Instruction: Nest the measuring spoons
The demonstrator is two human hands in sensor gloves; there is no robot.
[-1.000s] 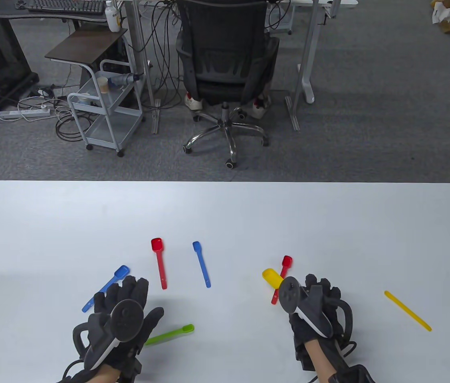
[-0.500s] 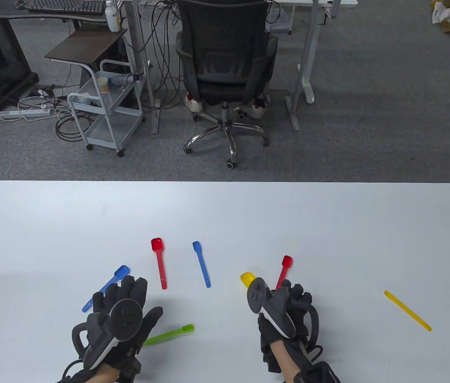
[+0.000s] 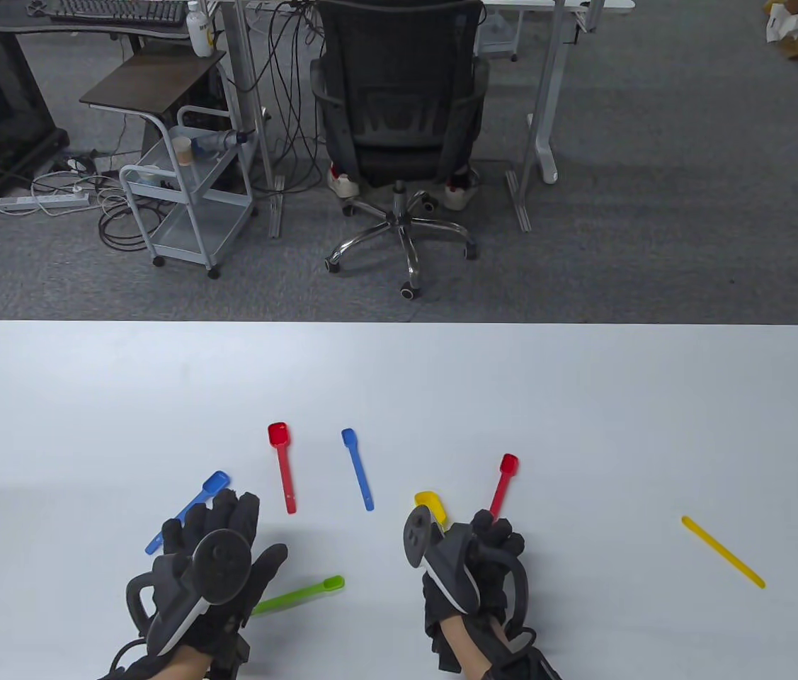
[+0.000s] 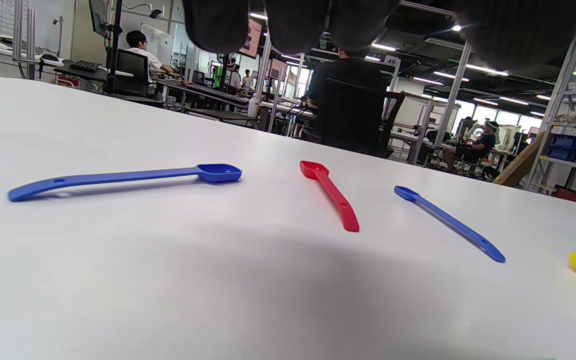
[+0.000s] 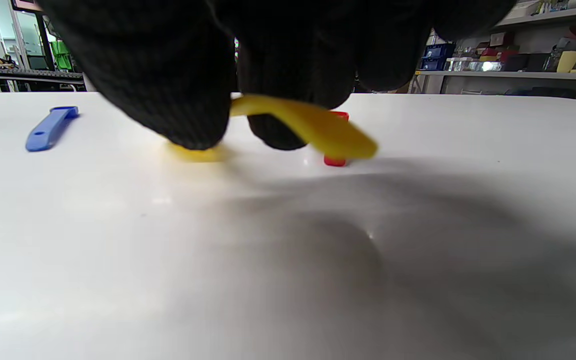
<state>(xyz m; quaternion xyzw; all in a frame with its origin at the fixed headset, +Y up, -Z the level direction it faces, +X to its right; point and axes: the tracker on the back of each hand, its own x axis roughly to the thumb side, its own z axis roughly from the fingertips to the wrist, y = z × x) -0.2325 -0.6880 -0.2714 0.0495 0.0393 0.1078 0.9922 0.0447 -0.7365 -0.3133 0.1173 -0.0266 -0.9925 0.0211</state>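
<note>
Several coloured measuring spoons lie on the white table (image 3: 583, 397). My right hand (image 3: 478, 538) pinches the handle of a wide yellow spoon (image 3: 430, 504), whose bowl sticks out ahead of the tracker. In the right wrist view the fingertips (image 5: 193, 115) hold this yellow spoon (image 5: 318, 127) low over the table. A small red spoon (image 3: 503, 482) lies just right of it. My left hand (image 3: 218, 528) rests flat and empty, between a blue spoon (image 3: 190, 506) and a green spoon (image 3: 303, 593). A red spoon (image 3: 282, 465) and a second blue spoon (image 3: 357, 467) lie between the hands.
A thin yellow spoon (image 3: 722, 552) lies alone at the right. Beyond the table's far edge stand an office chair (image 3: 399, 127) and a small metal cart (image 3: 186, 191) on grey carpet.
My right hand has moved left with the wide yellow spoon, away from the small red spoon, which stays put. The left hand has not moved.
</note>
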